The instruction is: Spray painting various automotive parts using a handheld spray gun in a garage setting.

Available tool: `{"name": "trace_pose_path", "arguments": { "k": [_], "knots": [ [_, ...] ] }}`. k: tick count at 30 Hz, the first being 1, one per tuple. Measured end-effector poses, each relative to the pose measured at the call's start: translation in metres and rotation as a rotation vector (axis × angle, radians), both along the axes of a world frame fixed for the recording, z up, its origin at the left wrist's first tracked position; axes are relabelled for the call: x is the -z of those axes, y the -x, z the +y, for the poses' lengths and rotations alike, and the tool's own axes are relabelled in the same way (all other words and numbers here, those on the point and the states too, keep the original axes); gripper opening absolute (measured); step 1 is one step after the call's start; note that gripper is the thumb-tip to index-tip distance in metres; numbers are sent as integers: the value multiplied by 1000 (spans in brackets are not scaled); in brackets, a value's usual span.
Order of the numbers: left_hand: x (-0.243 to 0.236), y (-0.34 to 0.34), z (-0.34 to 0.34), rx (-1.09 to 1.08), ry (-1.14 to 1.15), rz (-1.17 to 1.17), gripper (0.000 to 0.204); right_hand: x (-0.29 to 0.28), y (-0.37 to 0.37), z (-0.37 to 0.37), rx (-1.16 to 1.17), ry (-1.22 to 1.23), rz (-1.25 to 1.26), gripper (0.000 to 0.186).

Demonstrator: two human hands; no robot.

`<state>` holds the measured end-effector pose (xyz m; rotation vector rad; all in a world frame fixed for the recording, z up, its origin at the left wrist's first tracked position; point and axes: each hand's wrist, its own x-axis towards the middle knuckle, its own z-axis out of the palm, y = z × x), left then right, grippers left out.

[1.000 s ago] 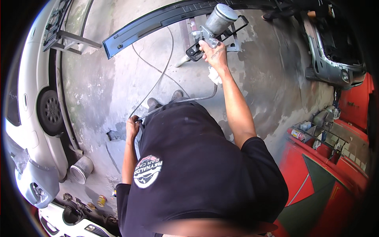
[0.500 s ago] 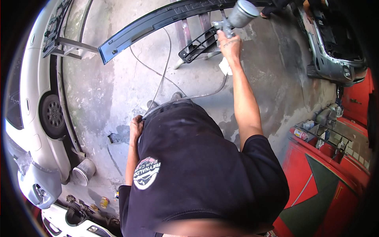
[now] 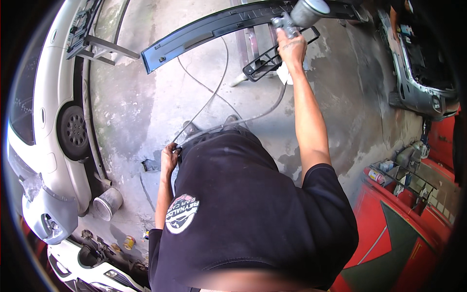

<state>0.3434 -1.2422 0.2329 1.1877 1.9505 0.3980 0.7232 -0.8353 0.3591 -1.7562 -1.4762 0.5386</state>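
Observation:
At the far end of my outstretched arm, my right hand [image 3: 293, 51] is wrapped round a spray gun [image 3: 287, 25] with a silver cup [image 3: 308, 13] on top. Something white, like paper or cloth [image 3: 285, 74], hangs below its grip. From there an air hose [image 3: 262, 113] curves back across my waist to my left hand [image 3: 170, 156], whose fingers close on it at my hip. Beyond the gun lies a long, dark, glossy car trim panel [image 3: 194, 37], raised on a stand. A black slotted frame [image 3: 262, 67] sits just under the gun, partly hidden by my right hand.
A white car [image 3: 46, 121] stands at the left, with a grey bumper [image 3: 48, 209] and a metal can [image 3: 108, 202] near it. To the right are a dark car part [image 3: 425, 87] and a red cabinet-like body [image 3: 369, 233] with supplies on it. Another person's arm [image 3: 394, 22] shows at top right.
The panel, black frame and floor have shifted right and up in the picture. My right hand and spray gun appear slightly farther right. Both grips look unchanged.

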Motion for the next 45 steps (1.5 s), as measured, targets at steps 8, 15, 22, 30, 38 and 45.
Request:
{"name": "trace_pose_path", "arguments": {
  "k": [8, 15, 22, 30, 38, 45],
  "knots": [
    [12, 92, 15, 6, 94, -69, 23, -6, 96, 20, 34, -27, -99, 35],
    [49, 264, 30, 105, 27, -38, 17, 13, 269, -66, -232, 180, 19, 34],
    [41, 404, 48, 172, -78, -53, 13, -12, 334, -55, 6, 244, -27, 31],
    [51, 427, 103, 252, -86, -76, 17, -35, 347, -35, 299, 42, -423, 37],
    [41, 451, 147, 345, -148, -34, 12, -17, 433, -90, -166, 375, -86, 40],
    [38, 480, 192, 460, -139, -25, 14, -40, 463, -76, -101, 293, -113, 35]
  ]
}}
